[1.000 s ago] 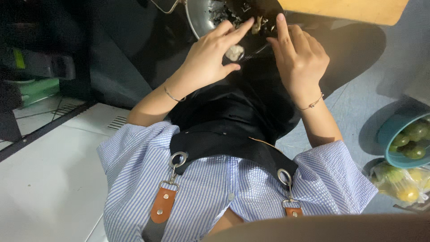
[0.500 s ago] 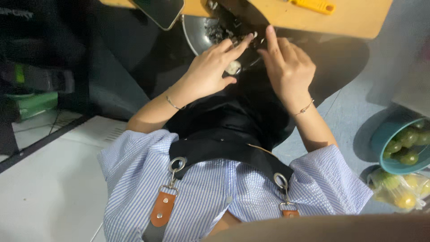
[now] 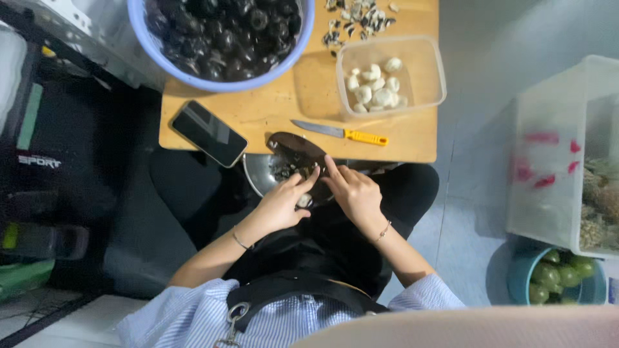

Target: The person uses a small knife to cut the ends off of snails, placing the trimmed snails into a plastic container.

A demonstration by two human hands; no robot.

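Hands [image 3: 284, 206] [image 3: 354, 193] pinch pale kernel [image 3: 303, 201] over steel bowl [image 3: 258, 177], under table edge [image 3: 387, 158].

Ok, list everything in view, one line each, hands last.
wooden board: one, tan, upper middle
basin: one, light blue rim, full of dark round fruits, top
clear tub: one, see-through, holds white peeled pieces, on board
peel scraps: a heap, black and white, board's top edge
knife: one, yellow handle, on board
phone: one, black, board's near left edge
metal bowl: one, silver, on lap
storage bin: one, clear, right
teal bowl: one, green fruits inside, lower right
left hand: holds a small pale piece
right hand: fingertips beside it
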